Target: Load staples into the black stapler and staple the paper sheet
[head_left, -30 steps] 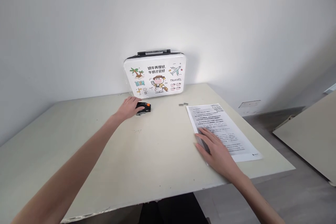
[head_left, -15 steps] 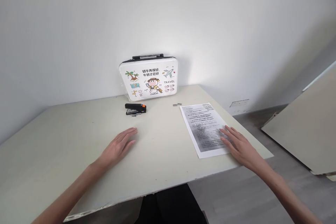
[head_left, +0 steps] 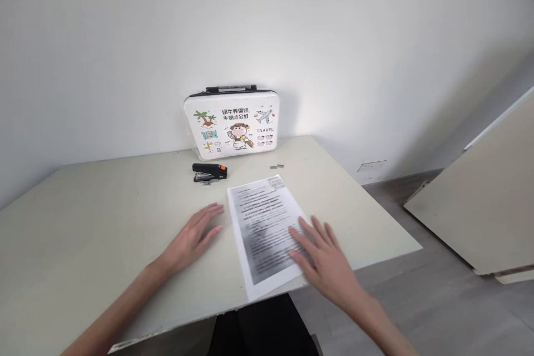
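A printed sheet of paper (head_left: 262,228) lies at a slant in front of me, its lower corner by the table's front edge. On its right side rests my right hand (head_left: 323,256), fingers spread and slightly blurred, covering part of the print. Just left of the sheet, my left hand (head_left: 194,236) lies on the table with its fingers stretched out, holding nothing. Beyond that hand stands a black stapler (head_left: 209,171) with an orange patch at one end. Small strips of staples (head_left: 207,182) lie against its near side.
At the back, a white case (head_left: 233,125) with cartoon prints and a black handle leans against the wall. More staple strips (head_left: 276,166) lie right of it. The pale table (head_left: 104,222) ends at a chipped front edge. A wall socket (head_left: 372,166) and a pale panel (head_left: 479,206) are at the right.
My right hand has slid the sheet leftward and toward me, from the table's right side to its middle. My left hand stays nearly in place; the view has shifted slightly.
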